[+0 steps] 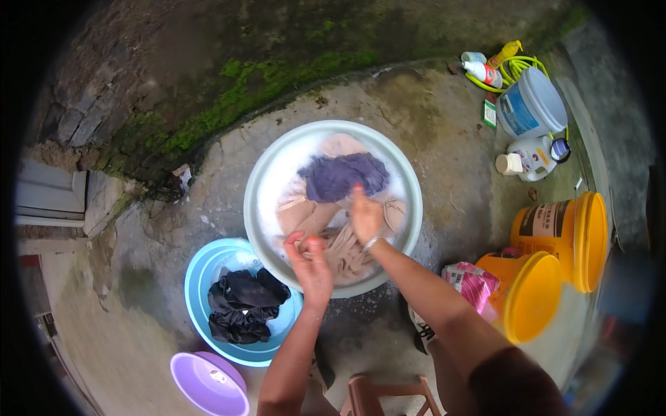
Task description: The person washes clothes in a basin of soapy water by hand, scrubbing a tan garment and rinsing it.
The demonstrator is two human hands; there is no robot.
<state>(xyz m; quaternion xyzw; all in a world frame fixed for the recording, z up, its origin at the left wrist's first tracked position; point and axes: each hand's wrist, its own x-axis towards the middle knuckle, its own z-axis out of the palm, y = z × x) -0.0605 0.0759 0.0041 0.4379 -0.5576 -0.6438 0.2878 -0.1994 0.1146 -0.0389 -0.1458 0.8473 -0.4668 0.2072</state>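
Note:
A large pale basin [251,208] holds suds, a wet purple cloth [341,177] and beige garments [307,216]. Over the basin's near left part is my left hand [312,268], fingers apart, with nothing in it. My right hand [366,213], a bracelet at its wrist, is over the beige cloth just below the purple one; it is blurred, and whether it grips any cloth is unclear. At the lower left, a light blue basin [193,307] holds black clothing [247,301] and some foamy water, close against the large basin.
A purple basin [208,385] lies at lower left, a brown plastic stool [364,395] at the bottom. On the right are yellow buckets [533,296], a pink packet [471,278], a detergent jug [536,158], a white bucket [528,104], bottles and a green hose [515,65]. A mossy wall [234,88] runs behind.

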